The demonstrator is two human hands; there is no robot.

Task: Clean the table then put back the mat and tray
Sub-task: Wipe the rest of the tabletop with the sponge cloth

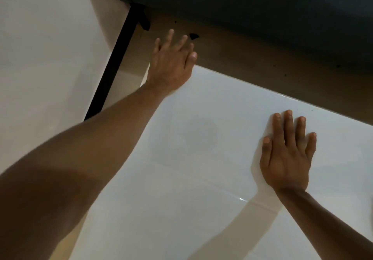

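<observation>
A glossy white table top fills the lower right of the head view, with a faint round grey mark near its middle. My right hand lies flat on the table top, palm down, fingers spread. My left hand reaches out past the table's far left corner with fingers apart and nothing in it. No mat, tray or cloth is in view.
A dark grey sofa runs along the top, above a brown floor with small dark specks. A black furniture leg slants down on the left beside a pale wall or panel.
</observation>
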